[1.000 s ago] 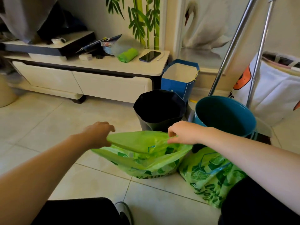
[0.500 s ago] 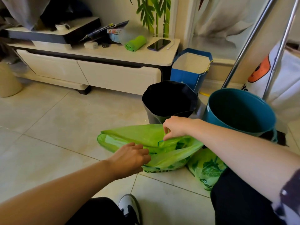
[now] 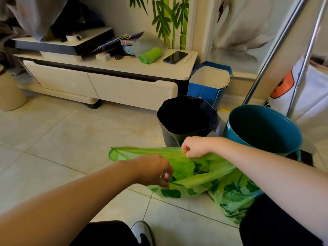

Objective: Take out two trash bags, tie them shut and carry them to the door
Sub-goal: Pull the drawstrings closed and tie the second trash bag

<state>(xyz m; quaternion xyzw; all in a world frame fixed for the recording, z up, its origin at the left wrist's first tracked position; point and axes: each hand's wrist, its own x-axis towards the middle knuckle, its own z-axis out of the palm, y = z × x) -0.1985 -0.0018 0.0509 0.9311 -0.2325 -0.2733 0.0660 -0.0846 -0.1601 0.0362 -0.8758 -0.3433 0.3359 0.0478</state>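
Note:
A green printed trash bag lies open on the tiled floor in front of me. My right hand pinches the far edge of its mouth. My left hand closes its fingers on the near edge of the mouth. A second green printed trash bag lies on the floor to the right, partly under my right forearm and knee. Behind the bags stand a black-lined bin and a teal bin, both without green bags in them.
A low white TV cabinet runs along the back wall with a phone and a green roll on it. A blue paper bag stands beside it. Metal rack poles rise at right. My shoe is below.
My left hand moved from the bag's far left edge to the near edge and took hold of it. My right hand kept its pinch on the far edge.

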